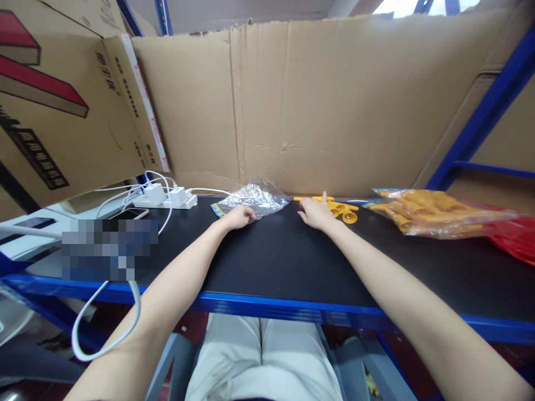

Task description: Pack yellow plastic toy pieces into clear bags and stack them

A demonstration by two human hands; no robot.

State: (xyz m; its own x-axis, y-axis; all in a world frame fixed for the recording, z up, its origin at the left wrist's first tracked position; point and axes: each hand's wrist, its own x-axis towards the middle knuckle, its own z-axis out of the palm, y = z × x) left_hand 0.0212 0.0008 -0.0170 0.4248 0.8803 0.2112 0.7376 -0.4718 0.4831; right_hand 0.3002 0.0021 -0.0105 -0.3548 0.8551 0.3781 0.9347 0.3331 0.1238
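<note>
My left hand (pixel 241 217) is closed at the near edge of a clear plastic bag (pixel 263 199), its fingertips pinched together there. The bag lies crumpled against the cardboard and has a coloured printed strip at its left corner. My right hand (pixel 316 214) rests by a small group of loose yellow plastic spoons (pixel 349 217) with round, deep bowls. Its thumb and fingers are apart, with one finger pointing up, and it partly covers the spoons' handles. Farther right lies a filled clear bag of yellow spoons (pixel 434 211).
Red plastic packaging (pixel 514 236) lies at the right end of the black tabletop (pixel 271 259). A white power strip (pixel 167 197) with plugs and cables stands at the left. A tall cardboard sheet (pixel 334 106) closes off the back, and a blue rail (pixel 267 306) edges the front.
</note>
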